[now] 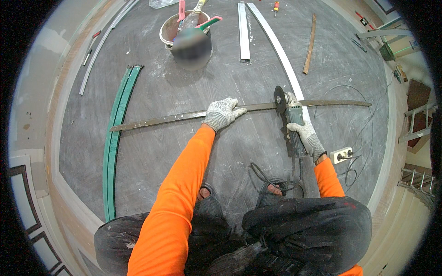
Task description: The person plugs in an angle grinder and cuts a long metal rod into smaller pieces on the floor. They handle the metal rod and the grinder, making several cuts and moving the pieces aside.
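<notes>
A long, narrow metal bar [161,121] lies crosswise on the floor in front of me. Its left end rests over a green channel-like strip [113,152], while its right end reaches past the grinder. My left hand [222,113], in a grey-white knit glove, holds the bar near its middle from above. My right hand [307,138], gloved likewise, grips the body of an angle grinder [295,117]. The grinder's dark disc [279,99] stands upright at the bar, right of my left hand; whether it touches the bar I cannot tell. A cord trails from the grinder toward my feet.
A bucket [168,34] holding tools stands at the far side. White strips [244,37] and a brown strip [310,43] lie beyond the bar. A white power strip [341,155] with plugged-in cords sits at right. A screwdriver [276,8] lies far off; ladders [416,124] stand at the right edge.
</notes>
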`<state>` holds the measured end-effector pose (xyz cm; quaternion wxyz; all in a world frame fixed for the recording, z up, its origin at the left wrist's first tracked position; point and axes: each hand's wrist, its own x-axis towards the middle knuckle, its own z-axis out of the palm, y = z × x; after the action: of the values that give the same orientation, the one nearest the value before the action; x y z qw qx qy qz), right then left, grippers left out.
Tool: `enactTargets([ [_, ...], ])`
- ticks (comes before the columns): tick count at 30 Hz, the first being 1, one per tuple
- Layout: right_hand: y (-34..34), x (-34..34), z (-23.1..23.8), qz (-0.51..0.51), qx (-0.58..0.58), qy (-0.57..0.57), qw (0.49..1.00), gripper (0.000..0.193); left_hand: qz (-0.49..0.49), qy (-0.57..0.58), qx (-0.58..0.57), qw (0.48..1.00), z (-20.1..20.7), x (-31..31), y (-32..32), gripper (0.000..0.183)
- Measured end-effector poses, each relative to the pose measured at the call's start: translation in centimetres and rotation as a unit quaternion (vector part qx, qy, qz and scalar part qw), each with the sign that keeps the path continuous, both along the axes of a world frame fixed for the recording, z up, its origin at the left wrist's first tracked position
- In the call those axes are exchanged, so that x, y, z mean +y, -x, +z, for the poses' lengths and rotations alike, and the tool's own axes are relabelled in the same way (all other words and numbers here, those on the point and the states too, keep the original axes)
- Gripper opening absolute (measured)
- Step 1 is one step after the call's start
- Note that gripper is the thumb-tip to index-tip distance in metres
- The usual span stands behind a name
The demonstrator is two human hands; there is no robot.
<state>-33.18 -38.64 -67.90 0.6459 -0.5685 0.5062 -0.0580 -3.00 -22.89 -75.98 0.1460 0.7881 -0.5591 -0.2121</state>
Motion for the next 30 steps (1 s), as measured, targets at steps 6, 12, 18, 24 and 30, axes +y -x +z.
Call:
enactTargets([
  [6, 0.2, -0.1, 0.2, 0.015, -0.016, -0.024, 0.999, 0.046, 0.002, 0.027, -0.010, 1.000, -0.8, 0.4, -0.2, 0.070],
  [12, 0.6, 0.2, 0.0, 0.008, -0.008, -0.018, 1.000, 0.035, 0.004, -0.002, 0.003, 1.000, 0.2, 0.1, -0.1, 0.070],
  [18, 0.5, 0.4, 0.1, 0.011, -0.006, -0.018, 1.000, 0.025, 0.006, -0.016, 0.009, 1.000, 0.5, 0.0, -0.2, 0.069],
  [24, 0.3, 0.6, 0.5, 0.004, -0.014, -0.015, 1.000, 0.030, 0.002, -0.023, 0.009, 1.000, 0.7, 0.0, -0.1, 0.067],
  [30, 0.5, 0.3, 0.2, 0.019, -0.012, -0.025, 0.999, 0.035, 0.003, -0.015, 0.005, 1.000, 0.3, 0.1, -0.3, 0.068],
])
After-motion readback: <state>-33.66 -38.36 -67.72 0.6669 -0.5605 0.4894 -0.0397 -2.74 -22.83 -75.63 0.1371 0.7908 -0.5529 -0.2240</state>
